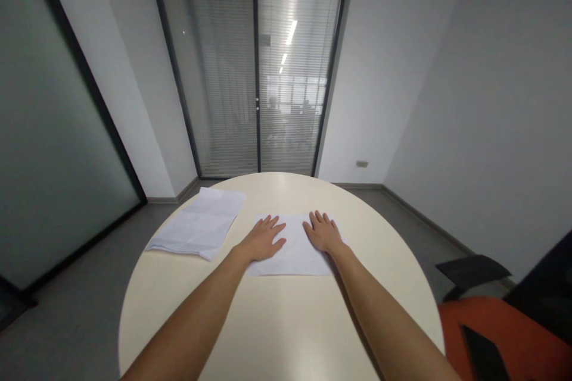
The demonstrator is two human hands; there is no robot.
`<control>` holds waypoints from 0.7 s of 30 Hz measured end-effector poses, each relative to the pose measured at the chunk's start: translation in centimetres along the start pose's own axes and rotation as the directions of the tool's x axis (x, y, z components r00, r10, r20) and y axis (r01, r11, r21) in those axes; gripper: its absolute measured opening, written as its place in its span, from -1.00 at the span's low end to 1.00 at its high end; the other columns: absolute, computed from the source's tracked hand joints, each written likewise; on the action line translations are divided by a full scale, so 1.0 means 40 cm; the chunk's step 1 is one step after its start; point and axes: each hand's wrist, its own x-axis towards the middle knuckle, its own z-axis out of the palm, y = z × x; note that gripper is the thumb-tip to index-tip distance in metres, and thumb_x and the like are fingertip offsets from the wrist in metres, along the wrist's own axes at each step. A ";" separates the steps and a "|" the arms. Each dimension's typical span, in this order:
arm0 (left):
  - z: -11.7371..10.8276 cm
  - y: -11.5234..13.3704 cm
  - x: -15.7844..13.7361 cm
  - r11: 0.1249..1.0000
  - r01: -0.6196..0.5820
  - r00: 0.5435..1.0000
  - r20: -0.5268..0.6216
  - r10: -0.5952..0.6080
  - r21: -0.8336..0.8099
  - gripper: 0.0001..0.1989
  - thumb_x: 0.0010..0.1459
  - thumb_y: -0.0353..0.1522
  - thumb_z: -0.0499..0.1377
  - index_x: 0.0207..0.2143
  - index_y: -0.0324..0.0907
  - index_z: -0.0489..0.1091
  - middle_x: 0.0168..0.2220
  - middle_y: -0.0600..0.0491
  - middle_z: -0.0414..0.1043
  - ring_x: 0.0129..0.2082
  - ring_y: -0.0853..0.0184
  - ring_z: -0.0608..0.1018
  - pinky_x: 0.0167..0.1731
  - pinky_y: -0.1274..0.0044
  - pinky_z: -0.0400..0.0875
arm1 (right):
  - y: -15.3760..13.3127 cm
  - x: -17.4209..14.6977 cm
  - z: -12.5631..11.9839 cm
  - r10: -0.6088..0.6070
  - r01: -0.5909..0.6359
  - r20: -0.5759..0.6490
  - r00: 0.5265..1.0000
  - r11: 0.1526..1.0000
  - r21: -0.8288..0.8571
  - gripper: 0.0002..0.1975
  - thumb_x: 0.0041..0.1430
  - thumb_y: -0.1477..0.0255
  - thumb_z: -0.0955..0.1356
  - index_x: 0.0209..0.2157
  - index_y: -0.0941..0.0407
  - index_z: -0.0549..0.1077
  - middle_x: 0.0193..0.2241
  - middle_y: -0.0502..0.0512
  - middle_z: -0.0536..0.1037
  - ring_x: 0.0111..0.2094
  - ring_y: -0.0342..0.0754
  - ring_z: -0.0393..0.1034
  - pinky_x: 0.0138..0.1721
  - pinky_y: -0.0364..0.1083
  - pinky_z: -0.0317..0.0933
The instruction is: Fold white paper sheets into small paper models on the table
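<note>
A white sheet of paper (292,253) lies flat near the middle of the round table. My left hand (264,239) rests palm down on its left side, fingers spread and pointing away from me. On the sheet's right side lies my right hand (324,232), also flat with its fingers apart. A strip of bare paper shows between the two hands. Over to the left, a stack of white paper (201,220) sits at an angle near the table's edge, apart from my left hand.
The round cream table (277,321) fills the lower middle. An orange chair (513,333) with black armrests stands close at its right. Glass doors with blinds (257,71) rise beyond the far edge, and a frosted panel (53,131) is at the left.
</note>
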 end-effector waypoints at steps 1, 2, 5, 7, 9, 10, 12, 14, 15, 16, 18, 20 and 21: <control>-0.001 0.002 0.000 1.000 0.002 1.000 0.002 -0.002 0.001 -0.37 0.38 -0.05 -0.09 0.39 -0.08 0.09 0.47 -0.07 -0.12 0.46 0.04 -0.05 0.38 0.18 -0.13 | 0.015 0.003 -0.003 0.040 -0.041 -0.018 0.999 0.999 -0.012 -0.31 0.44 0.10 0.07 0.42 0.23 0.03 0.44 0.24 -0.02 0.43 0.26 -0.18 0.36 0.23 -0.21; -0.001 0.003 0.000 1.000 0.004 1.000 0.002 -0.004 0.003 -0.37 0.37 -0.05 -0.09 0.39 -0.09 0.09 0.46 -0.08 -0.12 0.46 0.04 -0.05 0.38 0.18 -0.12 | 0.025 0.004 -0.007 0.073 -0.075 -0.047 0.996 0.997 -0.025 -0.31 0.44 0.12 0.08 0.41 0.26 0.06 0.43 0.28 0.01 0.43 0.28 -0.15 0.36 0.24 -0.20; 0.002 0.007 0.002 0.999 0.045 0.999 -0.023 -0.044 0.024 -0.36 0.38 -0.05 -0.11 0.39 -0.13 0.11 0.46 -0.12 -0.10 0.45 0.00 -0.03 0.37 0.16 -0.10 | 0.022 -0.005 -0.018 0.046 -0.054 -0.161 0.986 0.998 -0.045 -0.36 0.44 0.19 0.12 0.35 0.34 0.17 0.39 0.37 0.10 0.41 0.29 -0.11 0.36 0.25 -0.22; 0.007 0.006 0.004 0.993 0.104 0.993 -0.053 -0.102 0.047 -0.37 0.38 -0.06 -0.12 0.38 -0.15 0.12 0.45 -0.15 -0.07 0.44 -0.04 -0.01 0.36 0.13 -0.09 | -0.007 -0.018 -0.024 -0.081 0.076 -0.200 0.977 0.997 -0.029 -0.39 0.44 0.23 0.13 0.34 0.32 0.19 0.40 0.34 0.10 0.42 0.25 -0.13 0.38 0.21 -0.23; 0.013 0.002 0.007 0.986 0.153 0.985 -0.086 -0.147 0.066 -0.37 0.39 -0.06 -0.13 0.38 -0.14 0.13 0.44 -0.16 -0.05 0.44 -0.06 0.01 0.35 0.12 -0.07 | -0.047 -0.034 -0.025 -0.213 0.222 -0.195 0.957 0.975 0.025 -0.40 0.45 0.22 0.10 0.36 0.27 0.18 0.41 0.29 0.08 0.43 0.18 -0.14 0.38 0.14 -0.21; 0.016 0.000 0.009 0.983 0.169 0.982 -0.101 -0.162 0.076 -0.38 0.39 -0.06 -0.12 0.37 -0.13 0.13 0.44 -0.16 -0.04 0.43 -0.07 0.01 0.35 0.11 -0.07 | -0.068 -0.042 -0.022 -0.281 0.294 -0.178 0.943 0.954 0.055 -0.39 0.46 0.21 0.09 0.37 0.25 0.16 0.41 0.27 0.07 0.43 0.15 -0.14 0.38 0.11 -0.18; 0.021 -0.004 0.011 0.975 0.202 0.974 -0.124 -0.190 0.093 -0.38 0.38 -0.07 -0.12 0.37 -0.13 0.13 0.44 -0.17 -0.03 0.43 -0.09 0.02 0.34 0.11 -0.06 | -0.104 -0.058 -0.014 -0.378 0.389 -0.112 0.919 0.916 0.101 -0.37 0.45 0.13 0.08 0.39 0.17 0.14 0.43 0.22 0.03 0.44 0.16 -0.17 0.37 0.12 -0.15; 0.024 -0.007 0.012 0.965 0.241 0.964 -0.141 -0.226 0.102 -0.38 0.38 -0.07 -0.11 0.37 -0.14 0.13 0.44 -0.18 -0.03 0.43 -0.11 0.02 0.33 0.10 -0.06 | -0.123 -0.067 -0.004 -0.406 0.406 -0.025 0.914 0.906 0.119 -0.32 0.44 0.05 0.06 0.41 0.14 0.11 0.43 0.20 0.02 0.44 0.19 -0.18 0.38 0.16 -0.18; 0.025 -0.007 0.013 0.960 0.259 0.959 -0.145 -0.243 0.103 -0.38 0.37 -0.07 -0.11 0.37 -0.14 0.13 0.44 -0.18 -0.03 0.43 -0.12 0.02 0.33 0.09 -0.06 | -0.125 -0.068 0.000 -0.397 0.393 0.008 0.918 0.912 0.118 -0.30 0.43 0.03 0.05 0.41 0.14 0.09 0.43 0.19 0.01 0.44 0.20 -0.20 0.38 0.17 -0.21; 0.025 -0.006 0.014 0.957 0.272 0.956 -0.146 -0.256 0.103 -0.37 0.37 -0.07 -0.11 0.37 -0.15 0.13 0.44 -0.18 -0.03 0.43 -0.13 0.01 0.33 0.09 -0.06 | -0.122 -0.067 0.003 -0.376 0.371 0.033 0.926 0.922 0.110 -0.27 0.42 0.00 0.05 0.42 0.15 0.07 0.43 0.20 -0.01 0.45 0.21 -0.21 0.39 0.18 -0.24; 0.025 -0.004 0.015 0.953 0.287 0.952 -0.143 -0.272 0.101 -0.37 0.37 -0.06 -0.12 0.37 -0.15 0.12 0.44 -0.18 -0.04 0.43 -0.13 0.01 0.33 0.09 -0.06 | -0.105 -0.058 0.004 -0.317 0.311 0.056 0.947 0.946 0.088 -0.22 0.39 -0.04 0.07 0.43 0.16 0.03 0.44 0.20 -0.05 0.45 0.21 -0.24 0.39 0.18 -0.27; 0.024 -0.002 0.016 0.951 0.291 0.951 -0.137 -0.276 0.102 -0.36 0.37 -0.06 -0.14 0.37 -0.15 0.12 0.44 -0.18 -0.04 0.42 -0.14 0.01 0.32 0.09 -0.06 | -0.077 -0.042 0.001 -0.238 0.234 0.061 0.969 0.970 0.064 -0.19 0.37 -0.07 0.09 0.44 0.16 0.00 0.45 0.20 -0.08 0.45 0.22 -0.26 0.39 0.18 -0.28; 0.023 -0.001 0.016 0.951 0.291 0.952 -0.134 -0.276 0.103 -0.36 0.37 -0.06 -0.14 0.37 -0.16 0.12 0.44 -0.18 -0.05 0.42 -0.15 0.00 0.32 0.09 -0.06 | -0.061 -0.034 -0.001 -0.192 0.189 0.061 0.980 0.981 0.052 -0.19 0.37 -0.07 0.08 0.44 0.16 -0.01 0.45 0.20 -0.09 0.45 0.22 -0.27 0.38 0.18 -0.28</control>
